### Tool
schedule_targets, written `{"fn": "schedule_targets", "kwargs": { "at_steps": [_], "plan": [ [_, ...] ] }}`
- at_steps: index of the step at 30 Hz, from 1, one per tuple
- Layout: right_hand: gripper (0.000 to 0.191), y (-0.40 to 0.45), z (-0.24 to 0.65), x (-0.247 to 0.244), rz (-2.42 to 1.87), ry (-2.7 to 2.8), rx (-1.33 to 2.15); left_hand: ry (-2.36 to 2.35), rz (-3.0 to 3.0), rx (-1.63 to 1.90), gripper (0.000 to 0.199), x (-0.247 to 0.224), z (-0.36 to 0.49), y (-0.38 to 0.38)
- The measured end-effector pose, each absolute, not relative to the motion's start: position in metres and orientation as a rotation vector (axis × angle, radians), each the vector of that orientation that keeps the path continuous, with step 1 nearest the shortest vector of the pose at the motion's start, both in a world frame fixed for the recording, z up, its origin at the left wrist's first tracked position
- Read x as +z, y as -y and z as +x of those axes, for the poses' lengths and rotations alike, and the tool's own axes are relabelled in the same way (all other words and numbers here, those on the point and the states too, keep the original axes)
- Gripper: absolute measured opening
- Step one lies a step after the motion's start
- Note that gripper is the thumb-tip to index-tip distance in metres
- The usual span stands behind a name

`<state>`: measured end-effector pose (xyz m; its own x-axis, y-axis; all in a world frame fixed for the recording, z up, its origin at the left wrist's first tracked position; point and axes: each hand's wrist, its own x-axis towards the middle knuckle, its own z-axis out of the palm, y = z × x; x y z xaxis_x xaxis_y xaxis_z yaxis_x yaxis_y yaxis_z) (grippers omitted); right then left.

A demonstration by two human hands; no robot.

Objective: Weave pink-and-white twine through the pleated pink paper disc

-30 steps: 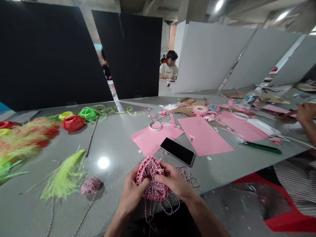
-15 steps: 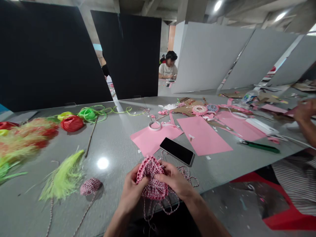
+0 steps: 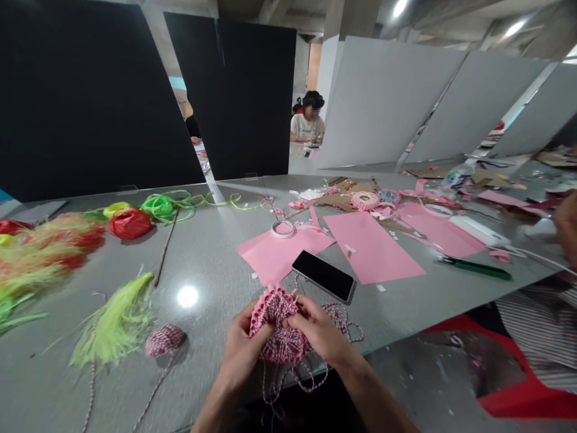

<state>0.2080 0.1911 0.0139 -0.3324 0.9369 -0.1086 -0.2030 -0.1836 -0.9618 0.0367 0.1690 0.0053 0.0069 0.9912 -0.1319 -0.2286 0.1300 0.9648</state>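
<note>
Head view, at the near edge of the tabletop [image 3: 207,258]: left hand [image 3: 243,346] curled firmly around a woven twine cup [image 3: 280,328], and right hand [image 3: 319,337] closed on its other side, fingers bent over the surface. Cup held between both palms, out over the near edge, with a rounded body of tight pink-and-white ribs and a looped, darker pink rim. Loose twine strands [image 3: 288,380] sagging below the hands in uneven loops. Just left of the hands, a ball of the same twine [image 3: 164,340] trailing a strand over the near edge, then a shaggy tuft of yellow-green raffia [image 3: 118,325]. Just beyond the hands, a black-faced phone [image 3: 323,275] lying flat beside two sheets of pink paper [image 3: 372,246], with a roll of tape [image 3: 283,228] on the nearer sheet [image 3: 274,257]. Toward the right edge, a green-handled craft knife [image 3: 475,269], and a co-worker's hand [image 3: 567,222] cut off by the frame. Along the far edge, cardboard scraps [image 3: 342,201] and a plastic bottle [image 3: 456,177]; at far left, a thin stick [image 3: 164,246], a red raffia bundle [image 3: 130,224] and a green coil [image 3: 158,206]. Beyond the black panels [image 3: 238,96], a seated person [image 3: 308,123] in a gap.
</note>
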Motion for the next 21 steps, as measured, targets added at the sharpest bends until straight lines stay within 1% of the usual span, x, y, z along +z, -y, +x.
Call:
{"fn": "schedule_targets", "kwargs": {
  "at_steps": [2,5,9,12,16,18,21],
  "plan": [
    [0.014,-0.191,0.207,0.020,-0.972,1.205,1.676,-1.003,0.811,1.246,0.041,0.005,0.037,-0.167],
    [0.018,-0.192,0.203,0.024,-0.947,1.258,1.659,-0.925,0.634,1.302,0.051,0.003,0.036,-0.164],
    [0.019,-0.194,0.199,0.022,-0.912,1.225,1.691,-0.958,0.532,1.297,0.048,0.000,0.031,-0.162],
    [0.021,-0.195,0.201,0.021,-0.931,1.170,1.721,-0.966,0.472,1.309,0.051,0.003,0.029,-0.161],
    [0.017,-0.197,0.209,0.025,-0.914,1.170,1.739,-0.906,0.415,1.335,0.049,0.009,0.029,-0.163],
    [0.020,-0.196,0.211,0.025,-0.889,1.167,1.740,-0.879,0.416,1.315,0.048,0.011,0.028,-0.164],
    [0.030,-0.195,0.209,0.023,-0.825,1.151,1.751,-0.866,0.426,1.288,0.045,0.010,0.028,-0.166]
  ]
}}
